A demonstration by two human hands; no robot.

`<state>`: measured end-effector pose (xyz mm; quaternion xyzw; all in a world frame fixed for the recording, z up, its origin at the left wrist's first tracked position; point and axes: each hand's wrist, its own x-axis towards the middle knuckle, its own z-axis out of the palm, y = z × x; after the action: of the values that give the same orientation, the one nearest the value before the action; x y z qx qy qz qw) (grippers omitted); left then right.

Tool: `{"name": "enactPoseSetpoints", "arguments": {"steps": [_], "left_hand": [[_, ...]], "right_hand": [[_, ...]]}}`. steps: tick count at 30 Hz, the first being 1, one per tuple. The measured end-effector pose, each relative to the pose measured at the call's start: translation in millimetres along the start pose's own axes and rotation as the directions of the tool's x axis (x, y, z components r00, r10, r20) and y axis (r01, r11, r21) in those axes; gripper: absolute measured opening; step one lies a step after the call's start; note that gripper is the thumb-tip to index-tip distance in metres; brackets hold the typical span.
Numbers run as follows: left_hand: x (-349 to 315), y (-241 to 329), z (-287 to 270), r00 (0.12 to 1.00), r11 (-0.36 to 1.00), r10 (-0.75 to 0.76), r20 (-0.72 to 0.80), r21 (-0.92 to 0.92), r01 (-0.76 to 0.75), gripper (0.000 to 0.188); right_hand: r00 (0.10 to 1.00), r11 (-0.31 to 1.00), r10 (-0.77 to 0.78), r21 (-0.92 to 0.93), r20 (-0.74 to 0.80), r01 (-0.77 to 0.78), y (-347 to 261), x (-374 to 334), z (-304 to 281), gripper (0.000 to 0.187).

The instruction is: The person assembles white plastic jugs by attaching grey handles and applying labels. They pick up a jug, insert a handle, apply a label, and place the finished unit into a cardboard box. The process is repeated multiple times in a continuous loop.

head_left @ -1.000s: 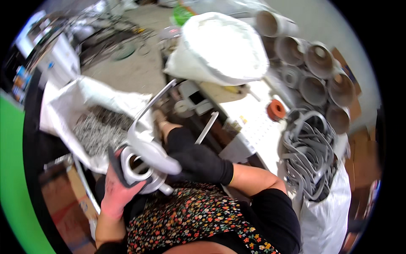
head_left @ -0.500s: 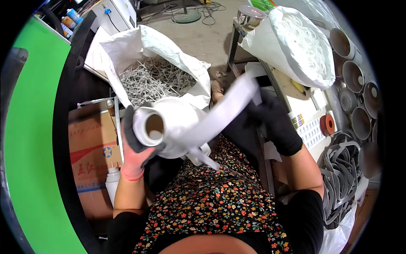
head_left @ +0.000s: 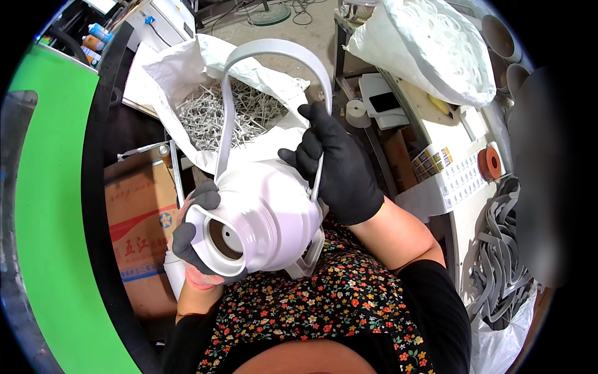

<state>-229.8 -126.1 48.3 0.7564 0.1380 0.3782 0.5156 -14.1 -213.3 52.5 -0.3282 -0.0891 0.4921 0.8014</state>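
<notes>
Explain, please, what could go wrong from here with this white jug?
The left hand holds the glossy white jug near its mouth, so the jug may slip if that grip loosens.
The right hand grips one side of the pale grey bail handle; if this flexes suddenly, it might pinch.
An open white sack of pin-like parts stands just beyond; a dropped piece could land inside.

Bright, fairly even light is falling over the scene, laying soft, pale glare on the white pot [head_left: 277,199]. The rings [head_left: 445,53] at the upper right are nearly washing out. The lens is bowing the green panel [head_left: 53,199]; black is swallowing the corners. A gray shape [head_left: 543,199] is blurring at the right.
</notes>
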Motion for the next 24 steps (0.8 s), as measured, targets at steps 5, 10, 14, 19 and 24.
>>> {"name": "enactPoseSetpoints", "arguments": {"steps": [5, 10, 14, 19, 24], "left_hand": [[6.5, 19.5, -1.5, 0.972, 0.997, 0.075, 0.221, -0.003, -0.076, 0.081], [43.7, 45.9, 0.3, 0.910, 0.984, 0.136, 0.392, 0.050, -0.169, 0.087], [46.0, 52.5, 26.0, 0.966, 0.934, -0.227, 0.127, -0.254, 0.253, 0.062], [59.8, 14.4, 27.6, 0.996, 0.945, 0.082, -0.039, -0.316, -0.090, 0.082], [47.4, -46.5, 24.6, 0.824, 0.617, -0.539, 0.176, -0.583, 0.529, 0.050]], "right_hand": [[0.920, 0.737, -0.211, -0.565, 0.329, 0.371, -0.6, -2.7, -15.6, 0.025], [0.941, 0.900, -0.208, -0.326, 0.266, 0.291, -37.5, -23.6, 16.9, 0.035], [0.792, 0.687, -0.445, -0.408, 0.418, 0.601, -26.0, -20.1, -4.1, 0.037], [0.998, 0.993, 0.049, -0.110, 0.046, -0.044, -10.8, 1.0, -29.6, 0.032], [0.991, 0.917, -0.075, -0.398, -0.109, 0.026, 10.6, -4.7, -38.5, 0.023]]}}
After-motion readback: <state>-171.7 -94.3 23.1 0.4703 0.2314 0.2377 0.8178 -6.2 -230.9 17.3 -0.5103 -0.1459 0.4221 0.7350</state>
